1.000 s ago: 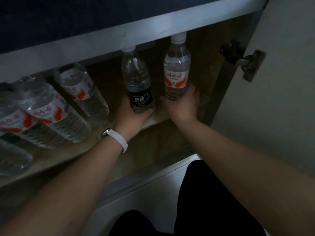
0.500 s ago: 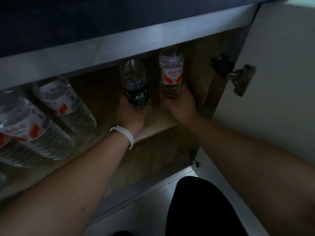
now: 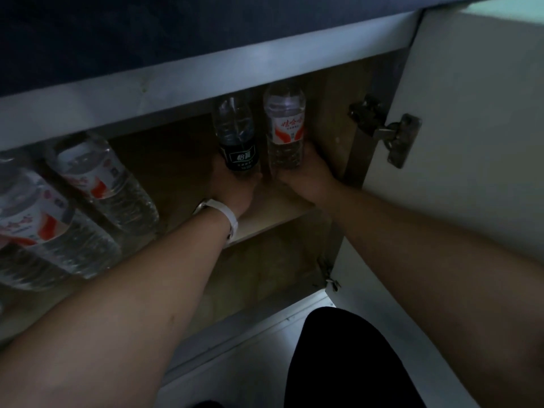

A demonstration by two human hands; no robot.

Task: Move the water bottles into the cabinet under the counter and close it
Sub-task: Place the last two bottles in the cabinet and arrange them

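A person's left hand [image 3: 235,188] grips a black-labelled bottle [image 3: 237,136] and the right hand [image 3: 303,175] a red-labelled bottle [image 3: 285,128], upright on the cabinet shelf [image 3: 273,222]. Next comes letting go and swinging the open door [image 3: 471,142] shut.

Bottle labels [image 3: 287,128] blurred, unreadable

I see two bottles upright side by side at the shelf's [image 3: 282,212] right end, inside the cabinet: one [image 3: 237,136] on the left, the other [image 3: 285,125] on the right, nearest the side wall. Two more bottles [image 3: 103,178] [image 3: 38,225] stand toward the shelf's left end. The door [image 3: 471,142] stands open, right of the shelf.
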